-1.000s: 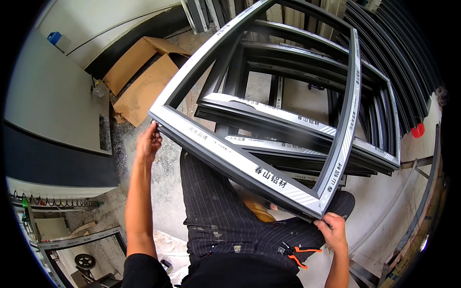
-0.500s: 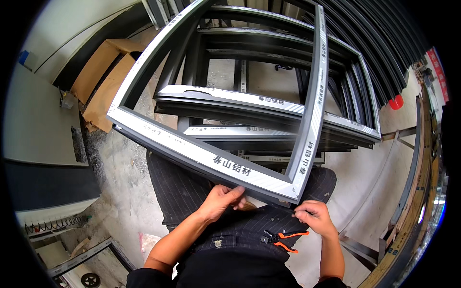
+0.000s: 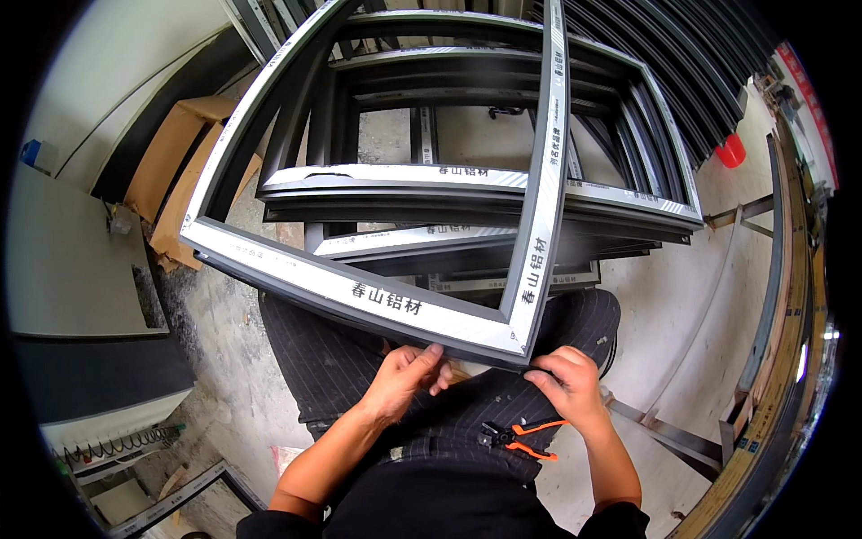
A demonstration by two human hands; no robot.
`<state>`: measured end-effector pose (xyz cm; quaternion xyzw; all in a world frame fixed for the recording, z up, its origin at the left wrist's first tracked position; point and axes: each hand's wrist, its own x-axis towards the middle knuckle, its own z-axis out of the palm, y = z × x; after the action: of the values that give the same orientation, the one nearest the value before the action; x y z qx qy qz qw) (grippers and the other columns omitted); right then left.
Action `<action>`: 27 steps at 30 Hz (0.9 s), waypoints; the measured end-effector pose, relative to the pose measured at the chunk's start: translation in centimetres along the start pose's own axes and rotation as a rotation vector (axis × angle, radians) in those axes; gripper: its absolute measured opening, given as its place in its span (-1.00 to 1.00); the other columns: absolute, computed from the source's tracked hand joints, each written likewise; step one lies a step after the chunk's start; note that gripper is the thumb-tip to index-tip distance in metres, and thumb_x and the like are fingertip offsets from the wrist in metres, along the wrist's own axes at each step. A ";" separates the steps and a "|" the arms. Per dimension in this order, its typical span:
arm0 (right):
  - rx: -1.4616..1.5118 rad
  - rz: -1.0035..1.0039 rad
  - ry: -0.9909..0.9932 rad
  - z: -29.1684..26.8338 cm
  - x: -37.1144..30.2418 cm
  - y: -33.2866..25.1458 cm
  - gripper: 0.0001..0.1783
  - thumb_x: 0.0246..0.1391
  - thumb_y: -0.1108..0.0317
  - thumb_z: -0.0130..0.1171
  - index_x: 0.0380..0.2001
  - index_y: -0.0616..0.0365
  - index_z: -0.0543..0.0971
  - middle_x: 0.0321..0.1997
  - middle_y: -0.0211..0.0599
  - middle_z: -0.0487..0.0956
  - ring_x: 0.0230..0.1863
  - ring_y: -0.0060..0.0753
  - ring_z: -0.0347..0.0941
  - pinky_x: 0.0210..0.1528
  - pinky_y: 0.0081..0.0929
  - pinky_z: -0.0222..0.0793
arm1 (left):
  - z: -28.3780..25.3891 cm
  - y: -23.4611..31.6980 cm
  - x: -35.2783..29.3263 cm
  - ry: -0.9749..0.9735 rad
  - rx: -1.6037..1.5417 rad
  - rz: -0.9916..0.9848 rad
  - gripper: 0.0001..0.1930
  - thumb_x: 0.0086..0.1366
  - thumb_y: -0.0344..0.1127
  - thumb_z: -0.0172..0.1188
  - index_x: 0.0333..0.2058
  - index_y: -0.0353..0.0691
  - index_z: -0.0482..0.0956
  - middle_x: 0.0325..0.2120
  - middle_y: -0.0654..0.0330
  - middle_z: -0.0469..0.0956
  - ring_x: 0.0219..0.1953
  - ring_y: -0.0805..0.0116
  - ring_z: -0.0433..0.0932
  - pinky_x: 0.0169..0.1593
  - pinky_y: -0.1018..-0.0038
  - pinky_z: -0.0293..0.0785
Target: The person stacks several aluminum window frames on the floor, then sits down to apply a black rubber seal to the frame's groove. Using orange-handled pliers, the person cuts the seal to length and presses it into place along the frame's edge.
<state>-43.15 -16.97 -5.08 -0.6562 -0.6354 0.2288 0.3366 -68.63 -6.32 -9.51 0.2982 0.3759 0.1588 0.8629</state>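
Observation:
A dark metal window frame (image 3: 386,299) with white protective film lies tilted on top of a stack of similar frames (image 3: 395,176), one corner toward my lap. At its near edge is my left hand (image 3: 402,382), the thumb against the edge and the fingers curled below. My right hand (image 3: 573,384) sits at the near right corner, thumb and fingers pinched together; whatever is between them is too small or hidden to make out. Pliers (image 3: 492,435) with orange handles rest on my dark striped trousers (image 3: 346,359), below and between my hands.
Long dark profiles (image 3: 664,72) are stacked at the far right, a red cup-like object (image 3: 731,151) by their ends. A cardboard box (image 3: 180,153) stands far left. Nearer, another frame (image 3: 171,499) lies low at left. Metal rails and strips (image 3: 781,359) run along the right.
The view has shifted, so the frames appear farther left and higher. My right hand stays at the corner, its fingers slightly repositioned. My left hand keeps to the near edge.

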 end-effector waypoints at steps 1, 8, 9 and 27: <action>-0.015 -0.024 0.008 0.1 0.0 0.2 -0.81 -0.22 0.42 0.42 -0.50 0.20 0.61 -0.56 -0.25 0.49 -0.52 -0.19 0.42 -0.47 -0.33 0.31 | 0.0 0.0 0.0 0.000 0.007 0.013 -0.55 0.44 -0.04 0.01 -0.39 -0.39 0.55 -0.51 0.14 0.56 -0.49 0.46 0.44 -0.39 0.54 0.38; -0.012 0.000 -0.037 0.2 -0.4 0.4 -0.82 -0.20 0.40 0.41 -0.50 0.20 0.61 -0.55 -0.25 0.51 -0.51 -0.17 0.44 -0.46 -0.33 0.33 | 1.3 -0.7 0.2 0.109 0.034 -0.009 -0.60 0.41 -0.09 0.07 -0.36 -0.39 0.56 -0.49 0.15 0.57 -0.49 0.44 0.50 -0.43 0.56 0.43; -0.007 0.005 -0.041 0.3 -0.6 0.5 -0.82 -0.20 0.40 0.41 -0.50 0.20 0.61 -0.55 -0.25 0.51 -0.51 -0.17 0.44 -0.46 -0.33 0.33 | 2.1 -0.6 0.3 0.116 0.072 -0.045 -0.62 0.40 -0.10 0.10 -0.35 -0.39 0.56 -0.48 0.16 0.57 -0.47 0.44 0.51 -0.43 0.56 0.45; -0.073 0.021 -0.125 -0.2 -0.7 0.6 -0.82 -0.13 0.35 0.38 -0.47 0.20 0.62 -0.50 -0.24 0.52 -0.45 -0.15 0.45 -0.41 -0.31 0.36 | -11.0 5.1 -2.8 0.552 0.035 0.350 -0.68 0.32 -0.09 0.20 -0.47 -0.23 0.50 -0.56 0.10 0.60 -0.55 0.37 0.61 -0.50 0.58 0.49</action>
<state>-42.64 -17.68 -5.49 -0.6593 -0.6561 0.2493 0.2697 -78.94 0.55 -10.68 0.3187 0.5414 0.3731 0.6827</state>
